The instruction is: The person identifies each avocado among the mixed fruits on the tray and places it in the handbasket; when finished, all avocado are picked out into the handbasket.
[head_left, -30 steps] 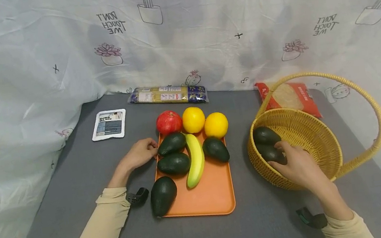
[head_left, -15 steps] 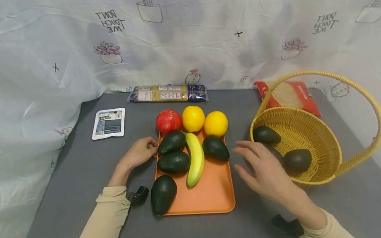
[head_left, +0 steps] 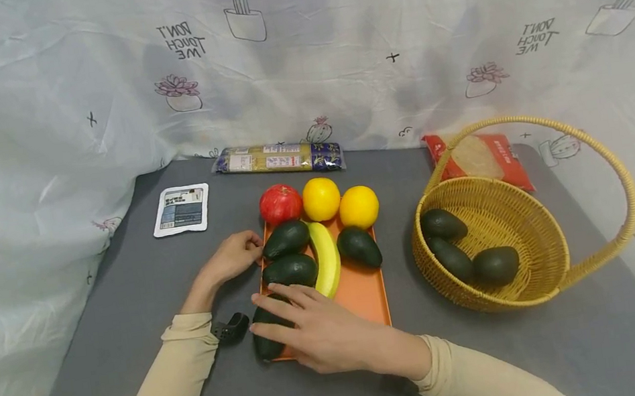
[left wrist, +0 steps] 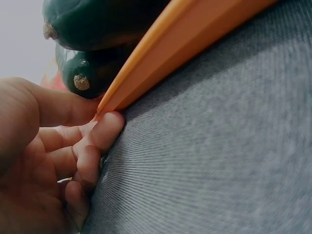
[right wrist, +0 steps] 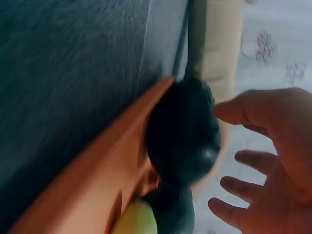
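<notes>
My left hand [head_left: 234, 255] pinches the left rim of the orange tray [head_left: 368, 296]; the left wrist view shows thumb and forefinger at the rim [left wrist: 141, 58]. Over the tray's near left corner, my right hand [head_left: 330, 331] hovers with fingers spread above an avocado [head_left: 266, 344], partly hiding it. In the right wrist view this avocado [right wrist: 183, 131] sits beside the thumb, the fingers apart around it. Two more avocados [head_left: 290, 271] lie behind it, beside a banana [head_left: 327, 257], and another avocado [head_left: 359, 247] lies right of the banana.
A pomegranate [head_left: 280, 204] and two yellow round fruits [head_left: 321, 199] line the tray's far end. Right of it stands a yellow wicker basket [head_left: 516, 224] with a tall handle and three avocados [head_left: 496, 266] inside. Behind are a red bag [head_left: 504, 161], a noodle packet [head_left: 278, 159] and a white packet [head_left: 181, 210].
My right hand has let go of an avocado in the basket, where three now lie, and moved left over the tray to the near avocado. The left hand stays at the rim.
</notes>
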A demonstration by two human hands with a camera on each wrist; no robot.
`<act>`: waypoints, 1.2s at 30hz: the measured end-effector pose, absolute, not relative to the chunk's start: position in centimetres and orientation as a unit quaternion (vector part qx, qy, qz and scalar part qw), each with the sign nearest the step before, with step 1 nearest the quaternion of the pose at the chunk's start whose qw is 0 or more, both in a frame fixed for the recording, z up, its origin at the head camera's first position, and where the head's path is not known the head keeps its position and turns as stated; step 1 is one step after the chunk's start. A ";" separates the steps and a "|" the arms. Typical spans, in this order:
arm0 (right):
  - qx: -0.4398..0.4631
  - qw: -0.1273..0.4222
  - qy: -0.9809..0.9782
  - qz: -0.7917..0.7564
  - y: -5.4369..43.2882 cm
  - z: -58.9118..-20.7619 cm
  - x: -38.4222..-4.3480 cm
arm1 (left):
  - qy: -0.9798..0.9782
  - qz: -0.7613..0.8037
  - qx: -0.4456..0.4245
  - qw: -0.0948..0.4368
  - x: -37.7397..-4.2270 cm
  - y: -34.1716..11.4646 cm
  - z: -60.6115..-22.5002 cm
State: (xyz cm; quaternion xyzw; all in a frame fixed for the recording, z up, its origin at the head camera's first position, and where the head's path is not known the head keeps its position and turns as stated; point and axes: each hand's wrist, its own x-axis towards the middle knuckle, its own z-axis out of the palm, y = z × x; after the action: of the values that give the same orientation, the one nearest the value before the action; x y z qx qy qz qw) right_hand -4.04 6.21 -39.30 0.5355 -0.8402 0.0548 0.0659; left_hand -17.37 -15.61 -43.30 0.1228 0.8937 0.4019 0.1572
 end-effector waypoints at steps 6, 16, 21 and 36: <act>0.563 0.059 -0.825 -0.005 4.8 -40.3 -3.9 | 0.896 0.398 0.122 0.157 -17.4 -15.5 -43.5; 0.520 0.109 -0.847 0.010 5.4 -40.0 -4.2 | 0.893 0.403 0.125 0.156 -17.8 -15.7 -43.8; 0.498 0.108 -0.858 0.064 6.8 -39.2 -4.4 | 0.892 0.406 0.127 0.155 -17.7 -15.8 -43.7; 0.188 0.192 -0.937 0.223 22.3 -34.3 -4.4 | 0.888 0.415 0.125 0.154 -17.8 -15.8 -44.1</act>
State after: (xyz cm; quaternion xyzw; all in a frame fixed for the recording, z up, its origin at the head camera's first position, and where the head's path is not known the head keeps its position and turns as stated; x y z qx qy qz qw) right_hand -4.39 22.29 -34.34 0.1877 -0.9371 0.2232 0.1918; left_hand -17.77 -15.84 -44.06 0.1245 0.8881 0.4146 0.1544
